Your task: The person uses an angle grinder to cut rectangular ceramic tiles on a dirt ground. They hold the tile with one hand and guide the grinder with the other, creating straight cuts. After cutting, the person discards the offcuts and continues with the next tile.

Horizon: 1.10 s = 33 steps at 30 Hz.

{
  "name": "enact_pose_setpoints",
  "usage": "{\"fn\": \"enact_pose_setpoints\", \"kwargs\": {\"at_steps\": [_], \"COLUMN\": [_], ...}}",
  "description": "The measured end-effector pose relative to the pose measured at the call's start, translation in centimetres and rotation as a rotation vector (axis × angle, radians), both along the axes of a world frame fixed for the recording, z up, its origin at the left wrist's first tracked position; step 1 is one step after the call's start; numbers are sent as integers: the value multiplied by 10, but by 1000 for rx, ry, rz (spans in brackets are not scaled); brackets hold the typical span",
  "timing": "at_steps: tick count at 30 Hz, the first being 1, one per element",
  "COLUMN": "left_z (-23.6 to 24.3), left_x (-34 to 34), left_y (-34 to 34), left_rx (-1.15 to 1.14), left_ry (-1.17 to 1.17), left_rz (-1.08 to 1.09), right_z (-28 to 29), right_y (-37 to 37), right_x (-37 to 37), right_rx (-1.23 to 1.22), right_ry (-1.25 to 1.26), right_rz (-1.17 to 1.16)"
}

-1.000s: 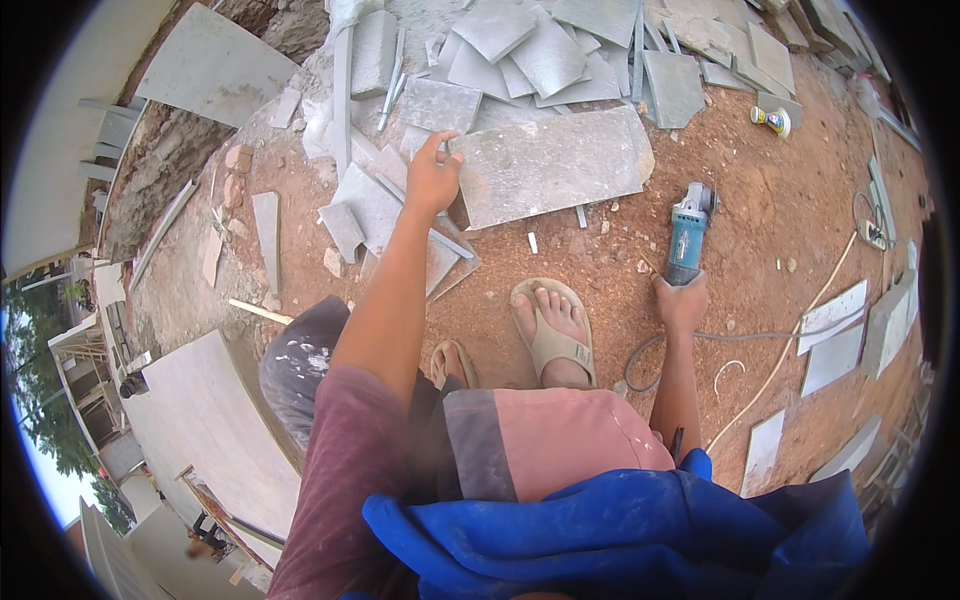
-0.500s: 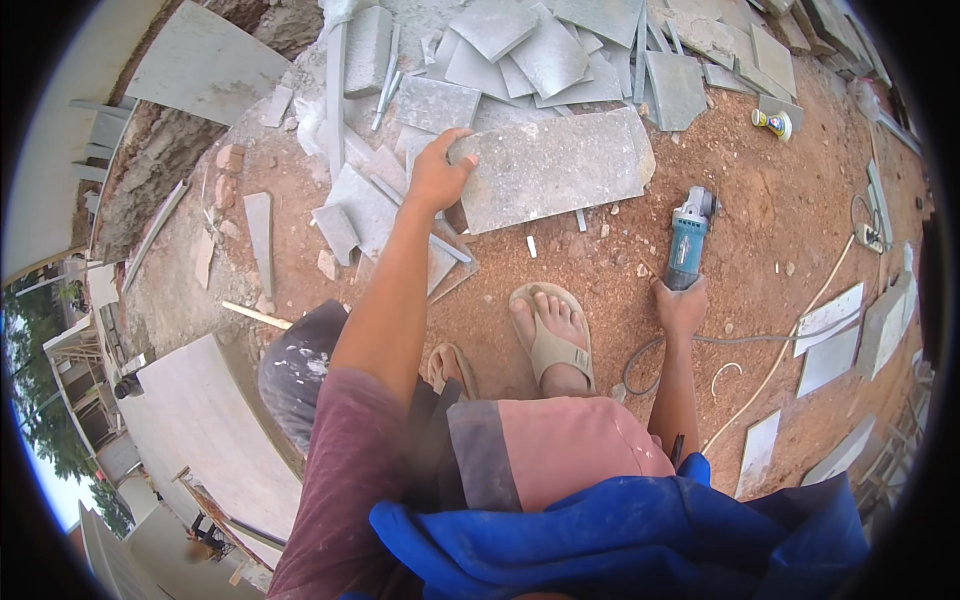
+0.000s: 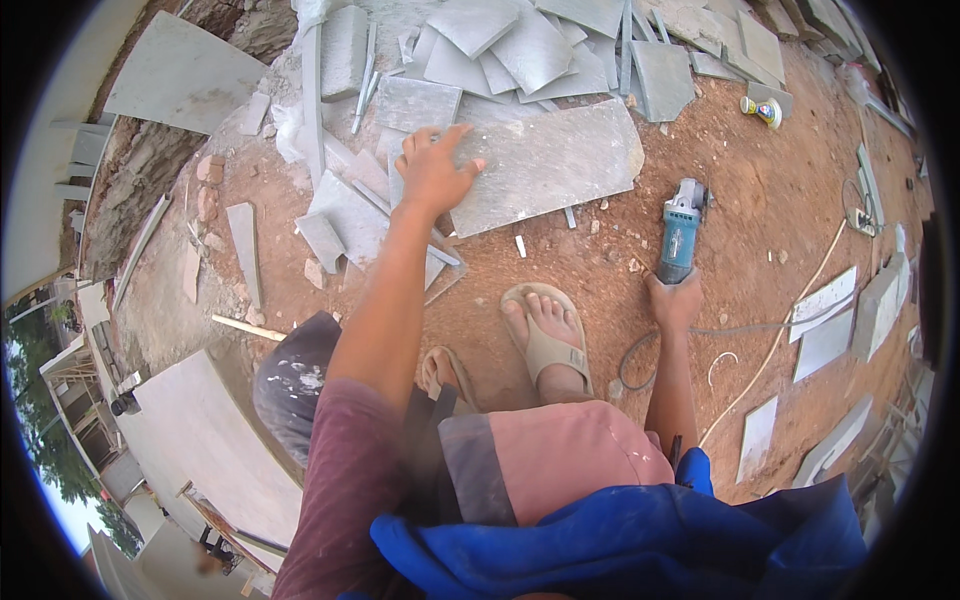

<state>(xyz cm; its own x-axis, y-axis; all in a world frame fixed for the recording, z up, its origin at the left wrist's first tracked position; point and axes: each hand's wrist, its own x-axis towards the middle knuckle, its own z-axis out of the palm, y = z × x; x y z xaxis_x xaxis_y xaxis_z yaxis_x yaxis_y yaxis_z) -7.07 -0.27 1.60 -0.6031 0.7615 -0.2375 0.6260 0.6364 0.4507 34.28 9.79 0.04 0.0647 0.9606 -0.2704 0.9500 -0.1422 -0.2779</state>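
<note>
left hand (image 3: 432,170): mine, flat on the slab (image 3: 555,165), fingers spread, palm pressing down on its left end. Not clenched, nothing lifted; looks like I'm pinning it so it won't shift.
right hand (image 3: 672,300): wrapped around the rear handle of the grinder (image 3: 680,230), clenched on it. Grinder body rests on the dirt, head pointing away from me toward the slab's right end.
slab: grey stone, long, irregular edge, lying flat on the red dirt just ahead of my foot (image 3: 545,335). Left end overlaps smaller offcuts. Well within reach of both arms.
grinder: blue-grey, near the slab's right end but apart from it, not touching. Disc side hard to see; can't tell if it's spinning.
cord (image 3: 640,355): loops from the grinder's tail past my wrist, lying on the ground to the right of my foot.
foot: in a tan sandal, planted between the two arms, toes toward the slab; probably braced for a squat.
offcuts (image 3: 345,215): thin grey shards and strips piled under and left of the left hand.
tile pile (image 3: 530,45): stacked grey pieces beyond the slab, at the far side.
pale slabs (image 3: 825,320): lying flat at right, well apart from the grinder.
posture: squatting low, knees in pink shorts, blue cloth at the bottom edge.
</note>
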Motion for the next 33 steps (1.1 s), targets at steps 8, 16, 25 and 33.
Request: {"fn": "enact_pose_setpoints", "kwargs": {"at_steps": [8, 16, 25, 33], "left_z": [-4, -5, -9, -10], "left_x": [1, 2, 4, 10], "left_y": [0, -1, -7, -9], "left_rx": [18, 38, 89, 113], "left_ry": [0, -3, 10, 161], "left_rz": [-9, -13, 11, -14], "right_z": [-4, -4, 3, -1], "right_y": [0, 0, 0, 0], "right_x": [1, 2, -1, 1], "right_rx": [7, 18, 2, 18], "right_ry": [37, 35, 6, 30], "right_rz": [-6, -10, -17, -20]}}
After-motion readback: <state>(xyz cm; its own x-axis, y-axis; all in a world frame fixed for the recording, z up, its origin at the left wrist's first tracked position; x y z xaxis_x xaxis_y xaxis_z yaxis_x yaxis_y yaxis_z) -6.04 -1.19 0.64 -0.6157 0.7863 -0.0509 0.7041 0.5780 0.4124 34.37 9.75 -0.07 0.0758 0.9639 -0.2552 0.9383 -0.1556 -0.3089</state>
